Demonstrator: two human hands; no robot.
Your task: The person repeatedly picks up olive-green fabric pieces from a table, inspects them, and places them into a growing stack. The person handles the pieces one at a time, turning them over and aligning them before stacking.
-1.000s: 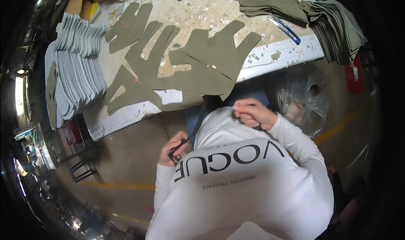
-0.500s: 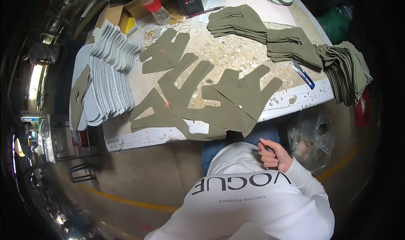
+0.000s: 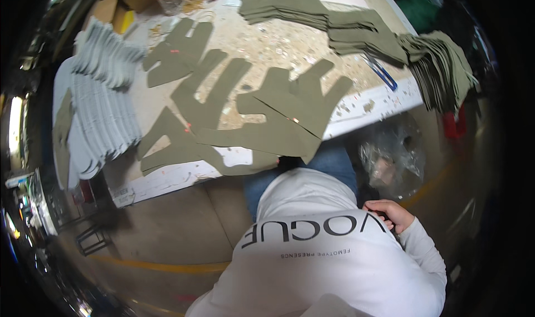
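My right hand (image 3: 393, 215) is low at my right side, against my white shirt (image 3: 329, 261). Its fingers are curled closed, and whatever they hold, if anything, is hidden. My left hand is out of sight. In front of me on the worktable, several flat olive-green cut pieces (image 3: 267, 133) with finger-like strips lie spread and overlapping. A smaller olive piece (image 3: 181, 49) lies beyond them to the left, near a tall row of layered pale grey pieces (image 3: 106, 105). Small red marks show on some olive pieces.
Stacks of olive pieces (image 3: 284, 5) line the far right side, with one bundle (image 3: 440, 66) drooping over the right edge. Blue-handled snips (image 3: 382, 73) lie near that edge. A clear plastic bag (image 3: 393, 158) hangs below. At the back left stands a cardboard box (image 3: 120, 7).
My right hand has moved right and down, closer against my side. The whole view has shifted, so the table and its pieces appear further left and higher.
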